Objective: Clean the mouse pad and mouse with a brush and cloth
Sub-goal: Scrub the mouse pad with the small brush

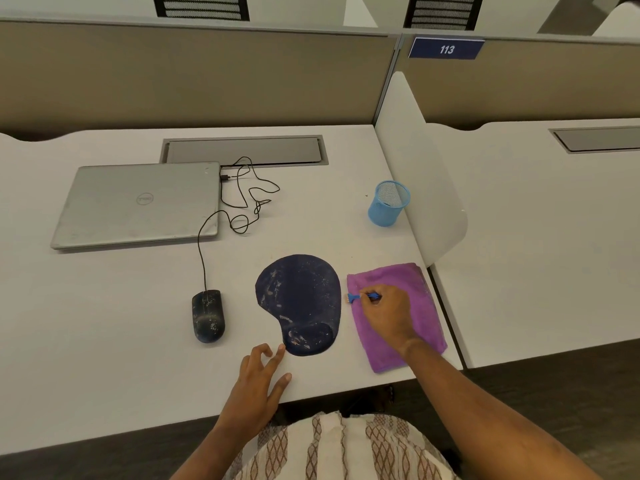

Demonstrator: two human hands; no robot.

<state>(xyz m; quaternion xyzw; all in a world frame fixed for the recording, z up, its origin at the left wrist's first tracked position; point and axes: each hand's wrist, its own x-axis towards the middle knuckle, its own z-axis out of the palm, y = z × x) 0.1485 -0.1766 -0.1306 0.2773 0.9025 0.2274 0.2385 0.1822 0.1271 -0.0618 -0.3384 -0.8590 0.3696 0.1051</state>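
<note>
Grip of right hand [388,315] clamped on brush [354,298] over cloth [426,311]; left hand [258,375], grip apart, beside mouse pad [301,299].

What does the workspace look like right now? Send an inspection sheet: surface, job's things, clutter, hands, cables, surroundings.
Surface: white desk; everything listed lies on it.
Job's things: mouse pad, whitish smears on it; mouse to its left, speckled too; purple cloth flat on the pad's right; brush over the cloth's left edge.
Clutter: closed laptop; blue mesh cup, upright.
Hands: right hand pinches the brush; left hand open, fingertips at the pad's near edge, contact unclear.
Cables: mouse cable loops loosely to the laptop's right side.
Surroundings: divider panel; sign 113; closed desk hatch.
</note>
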